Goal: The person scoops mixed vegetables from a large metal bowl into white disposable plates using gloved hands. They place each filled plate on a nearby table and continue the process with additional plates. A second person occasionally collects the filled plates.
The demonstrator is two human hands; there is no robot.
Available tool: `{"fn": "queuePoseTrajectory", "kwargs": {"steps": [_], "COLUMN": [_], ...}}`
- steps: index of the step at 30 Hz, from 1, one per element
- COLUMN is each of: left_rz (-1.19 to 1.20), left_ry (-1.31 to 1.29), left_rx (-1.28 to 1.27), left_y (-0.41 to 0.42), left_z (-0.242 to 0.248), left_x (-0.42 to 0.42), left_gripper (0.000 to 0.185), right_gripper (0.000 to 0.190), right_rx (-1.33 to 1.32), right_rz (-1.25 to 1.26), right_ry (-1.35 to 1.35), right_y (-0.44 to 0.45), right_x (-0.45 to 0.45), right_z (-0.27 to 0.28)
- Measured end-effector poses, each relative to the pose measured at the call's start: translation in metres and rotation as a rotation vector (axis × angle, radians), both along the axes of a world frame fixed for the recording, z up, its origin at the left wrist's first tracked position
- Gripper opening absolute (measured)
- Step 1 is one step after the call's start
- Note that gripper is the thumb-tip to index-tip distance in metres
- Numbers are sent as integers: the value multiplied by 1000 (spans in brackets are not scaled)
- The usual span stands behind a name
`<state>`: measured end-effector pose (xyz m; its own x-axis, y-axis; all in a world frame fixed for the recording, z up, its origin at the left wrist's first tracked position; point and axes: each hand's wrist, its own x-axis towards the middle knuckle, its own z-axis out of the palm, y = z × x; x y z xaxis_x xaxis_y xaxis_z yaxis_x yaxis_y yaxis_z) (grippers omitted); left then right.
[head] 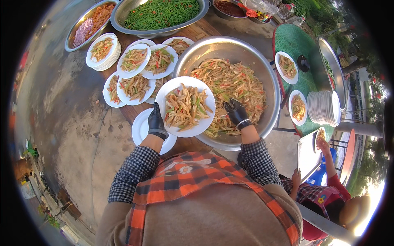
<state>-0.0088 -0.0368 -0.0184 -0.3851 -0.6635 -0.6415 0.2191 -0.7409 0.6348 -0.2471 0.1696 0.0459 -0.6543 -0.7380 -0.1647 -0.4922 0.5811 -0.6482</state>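
Note:
My left hand, in a black glove, grips the left rim of a white plate heaped with a mix of pale strips and red and green pieces. This plate overlaps the near edge of a large steel bowl holding more of the same food. My right hand, also gloved in black, touches the food inside the bowl, right of the plate; its fingertips are partly sunk in or hidden, so whether they hold any strips cannot be told. A bare white plate lies under my left wrist.
Several filled plates crowd the wooden table, beside a plate stack. Beyond stand a tub of green beans and a tray of sliced onions. At right, a person holds a tray by a green table.

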Motion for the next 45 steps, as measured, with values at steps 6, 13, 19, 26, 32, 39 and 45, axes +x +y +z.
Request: {"fn": "queuePoseTrajectory", "kwargs": {"steps": [6, 13, 19, 26, 32, 39, 45], "left_rz": [-2, 18, -55, -114, -301, -233, -351], "left_ry": [16, -19, 46, -73, 302, 15, 216], "left_rx": [-1, 41, 78, 157, 104, 49, 72], "left_y": [19, 33, 26, 34, 19, 15, 37], "left_z": [-3, 15, 12, 68, 41, 56, 62], "left_x": [-34, -46, -41, -71, -88, -136, -160], "left_gripper": [51, 54, 58, 58, 67, 57, 55], "right_gripper": [33, 46, 43, 15, 30, 46, 46], "right_rx": [-219, -298, -432, -394, -294, -766, -1369], "right_rz": [261, 205, 286, 41, 100, -742, -705], "right_ry": [293, -116, -4, 225, 643, -510, -1095], "right_y": [-48, -33, -12, -7, -24, 53, 41], "right_x": [39, 59, 45, 39, 38, -19, 4], "right_z": [22, 66, 91, 63, 75, 8, -75]}}
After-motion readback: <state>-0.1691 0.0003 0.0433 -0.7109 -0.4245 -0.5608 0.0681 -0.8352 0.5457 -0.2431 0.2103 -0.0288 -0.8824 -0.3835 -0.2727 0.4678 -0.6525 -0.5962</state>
